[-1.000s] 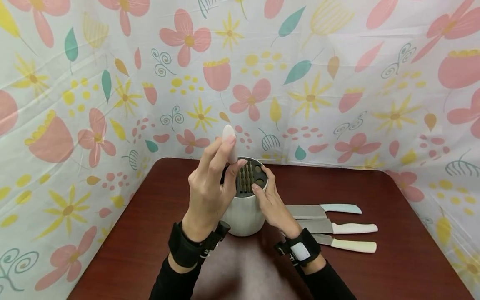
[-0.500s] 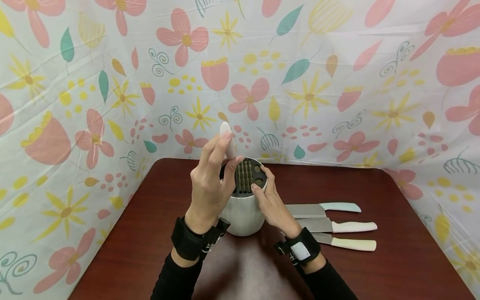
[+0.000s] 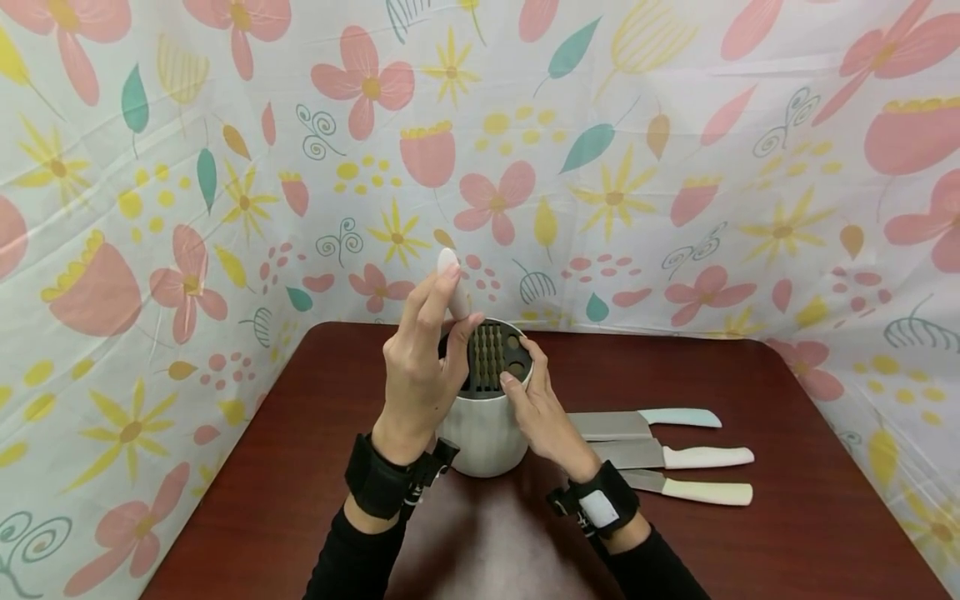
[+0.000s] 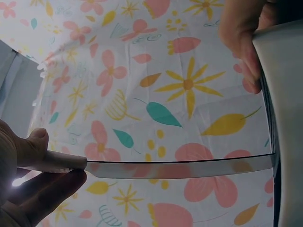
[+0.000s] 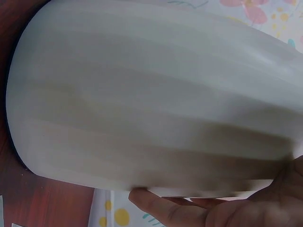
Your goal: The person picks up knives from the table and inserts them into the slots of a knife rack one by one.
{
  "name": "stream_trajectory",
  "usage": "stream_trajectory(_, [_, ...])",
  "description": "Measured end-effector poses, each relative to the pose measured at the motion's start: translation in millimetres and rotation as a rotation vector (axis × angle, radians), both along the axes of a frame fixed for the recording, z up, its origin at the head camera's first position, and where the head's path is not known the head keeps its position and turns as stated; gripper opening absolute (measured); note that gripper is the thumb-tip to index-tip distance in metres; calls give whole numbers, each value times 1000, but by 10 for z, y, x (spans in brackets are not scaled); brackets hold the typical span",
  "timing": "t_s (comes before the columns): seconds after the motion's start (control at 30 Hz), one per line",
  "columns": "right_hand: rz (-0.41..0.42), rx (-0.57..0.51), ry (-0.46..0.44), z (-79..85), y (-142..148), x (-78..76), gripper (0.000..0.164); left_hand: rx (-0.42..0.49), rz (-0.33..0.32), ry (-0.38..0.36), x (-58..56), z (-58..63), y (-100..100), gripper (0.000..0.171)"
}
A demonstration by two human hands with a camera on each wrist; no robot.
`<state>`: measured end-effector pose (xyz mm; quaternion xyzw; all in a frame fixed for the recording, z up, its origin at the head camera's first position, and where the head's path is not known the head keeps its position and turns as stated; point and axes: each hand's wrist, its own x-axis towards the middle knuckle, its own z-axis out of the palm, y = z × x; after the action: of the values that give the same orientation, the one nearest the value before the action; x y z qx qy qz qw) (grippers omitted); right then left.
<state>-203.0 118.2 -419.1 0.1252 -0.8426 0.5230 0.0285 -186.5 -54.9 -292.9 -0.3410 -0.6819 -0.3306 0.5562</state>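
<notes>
One knife (image 4: pixel 156 170) in pinching left hand (image 3: pixel 420 367), above block (image 3: pixel 483 437) in gripping right hand (image 3: pixel 547 410)

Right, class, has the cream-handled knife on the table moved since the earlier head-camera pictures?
No: judged against the table, the cream-handled knife lies in the same place, so no direction to give.

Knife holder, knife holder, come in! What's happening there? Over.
Right hand grips knife holder. Left hand holds pale-handled knife, blade at slotted top; tip in or out, can't tell. Three other knives lie aside; nothing seen blocking.
</notes>
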Motion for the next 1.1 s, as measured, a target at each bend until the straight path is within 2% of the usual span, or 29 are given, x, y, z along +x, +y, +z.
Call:
stream_trajectory(0.53, [-22, 7, 16, -15, -21, 45, 64, -26, 31, -81, -147, -159, -14, 60])
stream_trajectory(0.8, [-23, 0, 41, -11, -44, 37, 63, -10, 27, -106, -234, -209, -9, 60])
stream_trajectory(1.1, [-30, 11, 11, -8, -44, 40, 62, -14, 0, -168, -310, -267, -7, 60])
